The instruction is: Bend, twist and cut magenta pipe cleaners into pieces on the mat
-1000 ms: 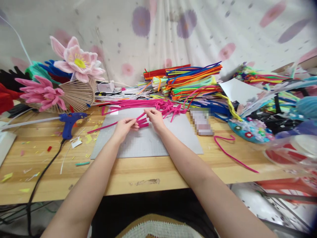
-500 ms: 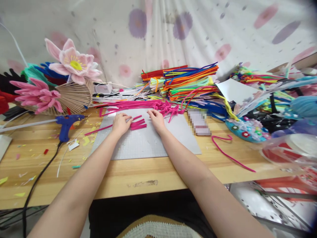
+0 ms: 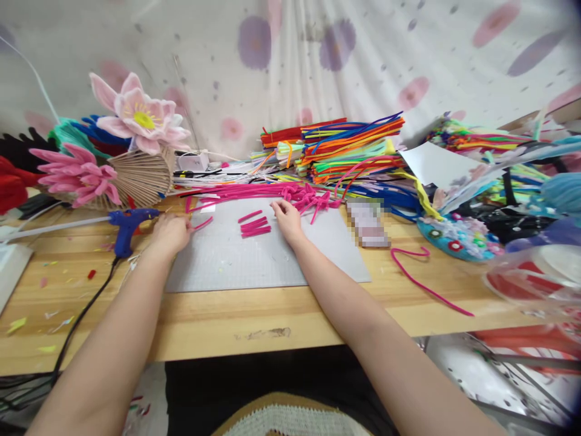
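Hands, two of them, reach over one grey cutting mat (image 3: 254,260) at the middle of the frame. The left hand (image 3: 170,233), at the mat's left edge, is curled shut around one pink pipe cleaner (image 3: 202,224), whose free end pokes out to the right over the mat. Just left of that hand lies one blue glue gun (image 3: 129,221) on the wooden table (image 3: 227,321).

The right hand (image 3: 285,219) rests at the mat's upper edge with its fingers bent. Their tips touch the bundle of long pink pipe cleaners (image 3: 254,191); whether they pinch a strand cannot be told.

Between the hands lie the short pink pieces (image 3: 254,225). One sits alone and slanted, and three seem to lie packed together below it, which makes four.

Two pink flowers (image 3: 140,115) stand at upper left. One stack of many-coloured pipe cleaners (image 3: 349,145) rises at upper centre. One long bent pink strand (image 3: 422,284) lies alone on the table at right.
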{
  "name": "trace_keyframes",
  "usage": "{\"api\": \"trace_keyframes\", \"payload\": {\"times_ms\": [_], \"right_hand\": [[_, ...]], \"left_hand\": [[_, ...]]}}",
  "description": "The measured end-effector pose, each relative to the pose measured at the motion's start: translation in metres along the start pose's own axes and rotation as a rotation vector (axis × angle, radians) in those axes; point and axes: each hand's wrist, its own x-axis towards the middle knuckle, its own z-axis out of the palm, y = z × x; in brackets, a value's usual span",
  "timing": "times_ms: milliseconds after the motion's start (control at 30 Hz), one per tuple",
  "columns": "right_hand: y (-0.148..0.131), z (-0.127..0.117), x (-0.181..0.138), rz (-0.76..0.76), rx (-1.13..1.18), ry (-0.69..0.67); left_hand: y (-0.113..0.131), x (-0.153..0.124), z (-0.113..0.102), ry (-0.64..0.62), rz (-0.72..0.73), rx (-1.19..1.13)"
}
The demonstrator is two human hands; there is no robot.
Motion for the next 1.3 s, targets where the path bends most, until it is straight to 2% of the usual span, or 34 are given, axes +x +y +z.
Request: {"api": "trace_keyframes", "payload": {"times_ms": [67,133,233,300,367,433,533,600,667,733,800,867,933,1067,1300], "right_hand": [[-0.008,-0.001,-0.005,-0.117,-0.115,-0.010],[-0.019,-0.002,-0.012,-0.281,-0.266,-0.055],[-0.035,-0.002,-0.020,-0.529,-0.514,-0.230],[-0.041,-0.002,-0.021,-0.601,-0.622,-0.330],[-0.041,-0.003,-0.020,-0.572,-0.636,-0.354],[-0.037,-0.006,-0.016,-0.487,-0.537,-0.309],[-0.029,-0.009,-0.010,-0.296,-0.240,-0.241],[-0.026,-0.010,-0.007,-0.161,0.004,-0.265],[-0.025,-0.007,-0.007,-0.052,0.245,-0.322],[-0.026,-0.005,-0.008,0.047,0.424,-0.379],[-0.028,-0.003,-0.010,0.130,0.523,-0.444],[-0.030,-0.002,-0.013,0.168,0.567,-0.516],[-0.032,-0.002,-0.015,0.150,0.565,-0.560],[-0.035,-0.002,-0.017,0.075,0.475,-0.557],[-0.029,0.001,-0.015,0.044,0.410,-0.480]], "left_hand": [[0.020,-0.004,-0.006,0.074,0.023,0.151],[0.049,-0.008,-0.013,0.108,0.087,0.207],[0.094,-0.013,-0.016,0.083,0.212,0.199],[0.115,-0.015,-0.013,0.066,0.240,0.140],[0.126,-0.017,-0.009,0.075,0.248,0.056],[0.128,-0.018,-0.006,0.094,0.240,-0.043],[0.121,-0.021,-0.001,0.118,0.175,-0.198],[0.116,-0.022,0.004,0.104,0.108,-0.330],[0.114,-0.023,0.010,0.027,0.038,-0.566],[0.117,-0.024,0.016,-0.138,-0.047,-0.934],[0.122,-0.026,0.019,-0.317,-0.138,-1.303],[0.126,-0.029,0.018,-0.381,-0.187,-1.520],[0.129,-0.031,0.015,-0.378,-0.230,-1.585],[0.129,-0.033,0.012,-0.406,-0.295,-1.544],[0.125,-0.033,0.015,-0.567,-0.139,-1.622]]}}
